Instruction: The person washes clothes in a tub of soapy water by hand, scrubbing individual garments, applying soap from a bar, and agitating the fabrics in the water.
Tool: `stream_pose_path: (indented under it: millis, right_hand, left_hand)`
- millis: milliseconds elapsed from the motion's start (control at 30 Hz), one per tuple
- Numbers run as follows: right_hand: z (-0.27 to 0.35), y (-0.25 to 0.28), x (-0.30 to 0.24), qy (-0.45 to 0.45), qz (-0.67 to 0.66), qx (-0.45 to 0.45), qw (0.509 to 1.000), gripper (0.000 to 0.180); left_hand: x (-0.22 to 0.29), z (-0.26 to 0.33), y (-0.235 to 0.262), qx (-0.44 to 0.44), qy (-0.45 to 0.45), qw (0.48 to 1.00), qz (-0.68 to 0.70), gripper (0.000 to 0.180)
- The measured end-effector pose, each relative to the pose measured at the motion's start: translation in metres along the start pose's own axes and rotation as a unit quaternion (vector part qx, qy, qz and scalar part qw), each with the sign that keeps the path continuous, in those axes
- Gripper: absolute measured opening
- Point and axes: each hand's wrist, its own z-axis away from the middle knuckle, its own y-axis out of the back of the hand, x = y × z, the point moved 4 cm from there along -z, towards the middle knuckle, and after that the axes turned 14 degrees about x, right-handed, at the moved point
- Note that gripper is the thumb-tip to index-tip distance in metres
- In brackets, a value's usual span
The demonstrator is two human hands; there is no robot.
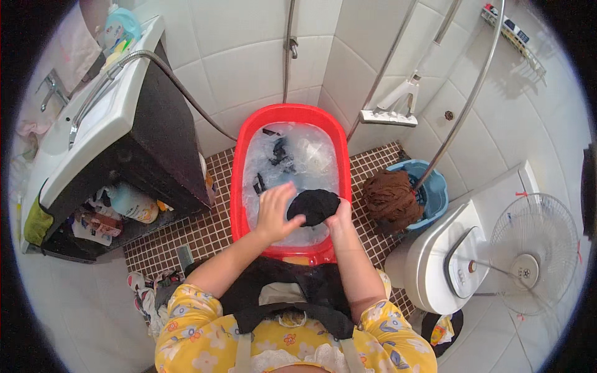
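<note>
Free room and obstacles about the red tub (pixel 235 186). Both hands, the left hand (pixel 275 212) and the right hand (pixel 341 217), sit over its near half with a black cloth (pixel 314 206) between them; the far half holds soaking clothes (pixel 292 152) in water, open from above. Left edge: the sink cabinet (pixel 165 133) and a hose (pixel 186 93) crowd close, leaving a narrow strip of floor tiles (pixel 214 227). Right edge: a brown mop (pixel 390 199) in a blue bucket (pixel 435 193), then the toilet (pixel 435 261). Far edge: tiled wall (pixel 249 68).
</note>
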Motion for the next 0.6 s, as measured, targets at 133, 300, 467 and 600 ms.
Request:
stream_pose_path:
  millis: [133,300,467,600]
  right_hand:
    - [0.041,-0.023,0.007,-0.041,0.042,0.006,0.998,0.039]
    - [0.065,-0.029,0.009,-0.072,0.046,-0.007,0.996,0.037]
    - [0.089,-0.043,-0.015,-0.03,0.083,-0.034,0.996,0.031]
    - [0.106,-0.046,-0.039,0.153,0.043,0.008,0.987,0.025]
  left_hand:
    - [0.037,0.046,0.013,-0.151,-0.237,0.958,-0.062,0.06]
    - [0.018,0.04,-0.007,-0.033,-0.338,0.919,-0.201,0.058]
    - [0.043,-0.004,-0.009,-0.015,-0.302,0.949,-0.091,0.058]
    - [0.061,-0.024,-0.017,-0.024,-0.174,0.981,-0.084,0.061]
